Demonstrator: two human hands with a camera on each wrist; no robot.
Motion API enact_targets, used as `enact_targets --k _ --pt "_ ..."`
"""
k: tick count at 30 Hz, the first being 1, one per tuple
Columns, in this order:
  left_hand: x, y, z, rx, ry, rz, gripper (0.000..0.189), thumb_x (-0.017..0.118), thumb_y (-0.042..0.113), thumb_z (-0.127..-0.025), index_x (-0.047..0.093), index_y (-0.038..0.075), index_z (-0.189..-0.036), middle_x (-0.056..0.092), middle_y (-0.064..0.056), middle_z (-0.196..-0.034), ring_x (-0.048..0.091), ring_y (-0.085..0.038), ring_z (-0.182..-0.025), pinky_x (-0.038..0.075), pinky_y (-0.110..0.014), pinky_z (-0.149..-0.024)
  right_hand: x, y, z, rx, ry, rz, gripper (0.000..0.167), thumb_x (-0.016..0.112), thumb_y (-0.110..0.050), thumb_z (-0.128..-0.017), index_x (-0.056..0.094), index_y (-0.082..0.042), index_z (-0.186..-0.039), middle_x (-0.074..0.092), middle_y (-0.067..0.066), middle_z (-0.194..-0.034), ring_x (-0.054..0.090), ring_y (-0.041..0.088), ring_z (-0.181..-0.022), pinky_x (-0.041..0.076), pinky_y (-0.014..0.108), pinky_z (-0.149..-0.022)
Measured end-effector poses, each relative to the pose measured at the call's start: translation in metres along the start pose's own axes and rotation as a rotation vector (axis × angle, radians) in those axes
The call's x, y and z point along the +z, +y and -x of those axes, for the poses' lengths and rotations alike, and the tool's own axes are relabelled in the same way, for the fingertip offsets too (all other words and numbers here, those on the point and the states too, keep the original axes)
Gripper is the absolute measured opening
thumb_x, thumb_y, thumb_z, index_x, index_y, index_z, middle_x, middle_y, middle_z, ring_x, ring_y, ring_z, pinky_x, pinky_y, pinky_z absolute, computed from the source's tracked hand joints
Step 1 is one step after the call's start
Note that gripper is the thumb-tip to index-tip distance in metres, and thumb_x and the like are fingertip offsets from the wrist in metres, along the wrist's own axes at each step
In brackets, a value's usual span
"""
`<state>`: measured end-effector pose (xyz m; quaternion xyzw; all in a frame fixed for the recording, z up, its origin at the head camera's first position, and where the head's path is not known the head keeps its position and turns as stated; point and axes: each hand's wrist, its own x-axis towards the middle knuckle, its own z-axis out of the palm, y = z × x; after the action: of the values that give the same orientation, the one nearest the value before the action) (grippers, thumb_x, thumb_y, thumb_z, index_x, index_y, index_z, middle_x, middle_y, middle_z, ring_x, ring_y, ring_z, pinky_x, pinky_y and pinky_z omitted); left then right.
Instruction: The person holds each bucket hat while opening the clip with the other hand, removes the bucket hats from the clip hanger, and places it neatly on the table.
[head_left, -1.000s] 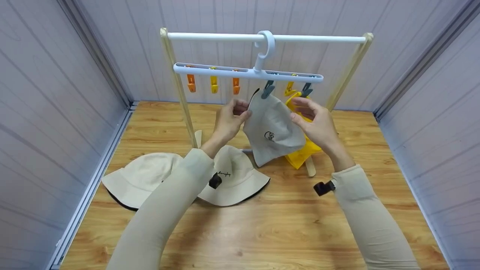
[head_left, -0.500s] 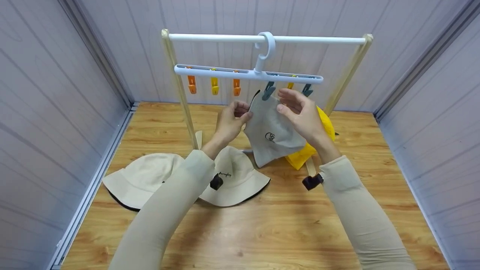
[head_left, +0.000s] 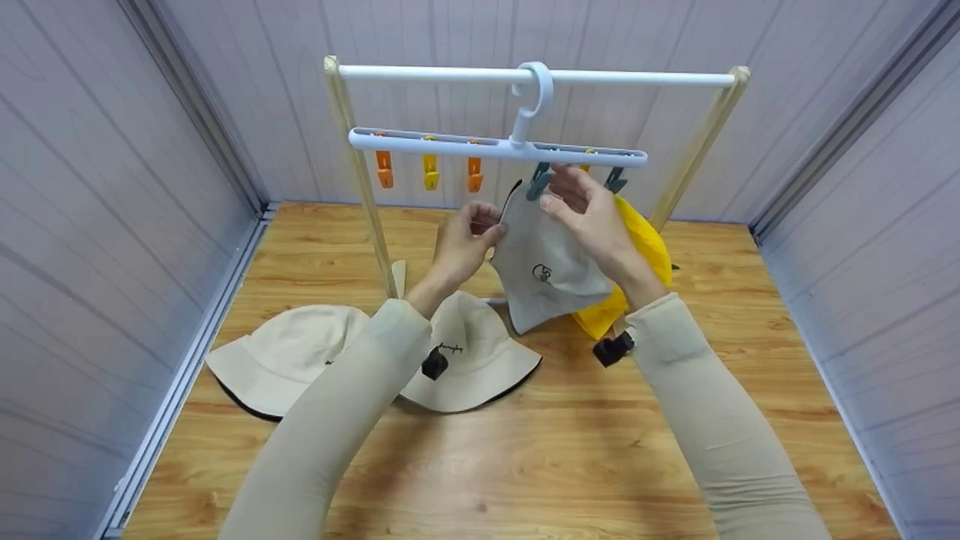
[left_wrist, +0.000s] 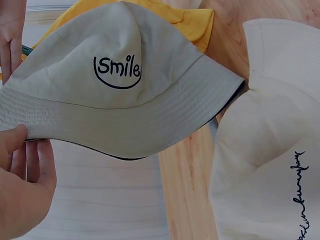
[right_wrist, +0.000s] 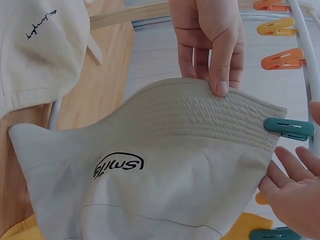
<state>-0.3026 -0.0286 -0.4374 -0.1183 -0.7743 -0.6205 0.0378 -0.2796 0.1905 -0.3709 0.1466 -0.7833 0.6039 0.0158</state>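
Observation:
A light grey bucket hat with "Smile" lettering hangs sideways. A dark green clip grips one end of its brim. My left hand pinches the brim edge between thumb and fingers, a short way from the clip; the same left hand shows this hold in the left wrist view. Close beside the clip, my right hand has its fingers extended and slightly bent. In the right wrist view this right hand lies just below the clip, its thumb at the frame's edge.
A white hanger hangs from a rack's white rod. Orange clips and a yellow clip dangle at left. Behind the grey hat hangs a yellow hat. Two cream bucket hats lie on the wood-look surface.
My right hand has moved left from in front of the yellow hat to beside the dark green clip on the grey hat. My left hand keeps its pinch on the brim.

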Motion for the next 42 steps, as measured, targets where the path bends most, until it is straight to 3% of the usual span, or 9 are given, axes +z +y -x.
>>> enact_targets --k 9,16,25,42 --pt "0.002 0.000 0.001 -0.002 -0.007 0.020 0.019 0.071 0.007 -0.102 0.066 0.004 -0.120 0.069 -0.008 -0.113 0.065 -0.019 -0.104 0.058 -0.028 -0.089 -0.001 0.005 -0.010 0.050 -0.022 -0.076 0.068 0.068 -0.034 -0.106 0.038 -0.014 -0.164 0.043 0.004 -0.166 0.047 0.021 -0.147 0.040 0.040 -0.123" --pt "0.002 -0.001 0.002 -0.002 0.008 0.017 0.017 0.072 0.007 -0.102 0.066 0.005 -0.118 0.069 -0.008 -0.111 0.065 -0.018 -0.103 0.058 -0.028 -0.088 0.001 0.007 -0.018 0.095 -0.006 -0.244 0.061 0.065 -0.023 -0.108 0.040 -0.004 -0.161 0.046 0.009 -0.162 0.044 0.021 -0.148 0.026 0.038 -0.130" --pt "0.003 -0.002 0.004 0.019 0.016 0.021 0.016 0.072 0.006 -0.101 0.067 0.004 -0.116 0.070 -0.008 -0.107 0.066 -0.018 -0.099 0.059 -0.026 -0.084 0.006 0.006 -0.025 0.102 0.040 -0.406 0.043 0.064 -0.016 -0.108 0.053 -0.001 -0.147 0.055 0.018 -0.153 0.050 0.025 -0.141 0.026 0.036 -0.129" --pt "0.007 0.000 0.008 0.025 0.020 0.008 0.014 0.071 0.007 -0.102 0.068 0.004 -0.116 0.070 -0.008 -0.106 0.065 -0.018 -0.097 0.057 -0.027 -0.083 0.012 0.001 -0.026 0.099 0.152 -0.237 0.039 0.074 -0.024 -0.101 0.068 -0.005 -0.134 0.067 0.009 -0.131 0.057 0.023 -0.121 0.043 0.032 -0.116"
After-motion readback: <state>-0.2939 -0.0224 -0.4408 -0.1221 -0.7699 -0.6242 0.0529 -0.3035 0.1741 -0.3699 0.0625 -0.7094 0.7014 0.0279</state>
